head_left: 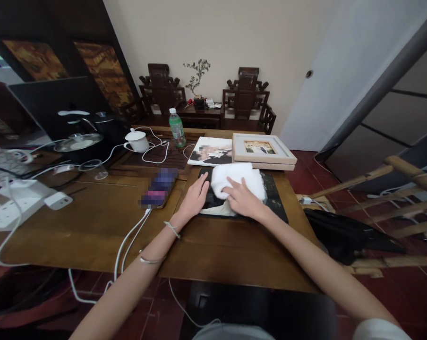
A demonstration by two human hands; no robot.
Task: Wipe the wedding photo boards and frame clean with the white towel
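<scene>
A folded white cloth (pixel 240 178) lies on a dark picture panel (pixel 275 198), which rests flat near the table's right end. My right hand (pixel 244 198) is on the cloth, its fingers bent and pressing into the fabric. Part of the panel's printed picture is hidden beneath cloth and hand; a pale patch shows at the lower edge. At the panel's left edge lies my left hand (pixel 195 196), fingers stretched out and holding nothing. Just behind the panel are a white photo print (pixel 210 153) and stacked light-framed pictures (pixel 263 150).
Left of my hands, a phone (pixel 160 186) is plugged into white cables. Farther back stand a green-labelled bottle (pixel 177 127) and a white lidded cup (pixel 136 140). A power strip (pixel 22 200), a clear plastic cup (pixel 94 169) and a pan (pixel 79 143) occupy the wooden table's (pixel 213 255) left side.
</scene>
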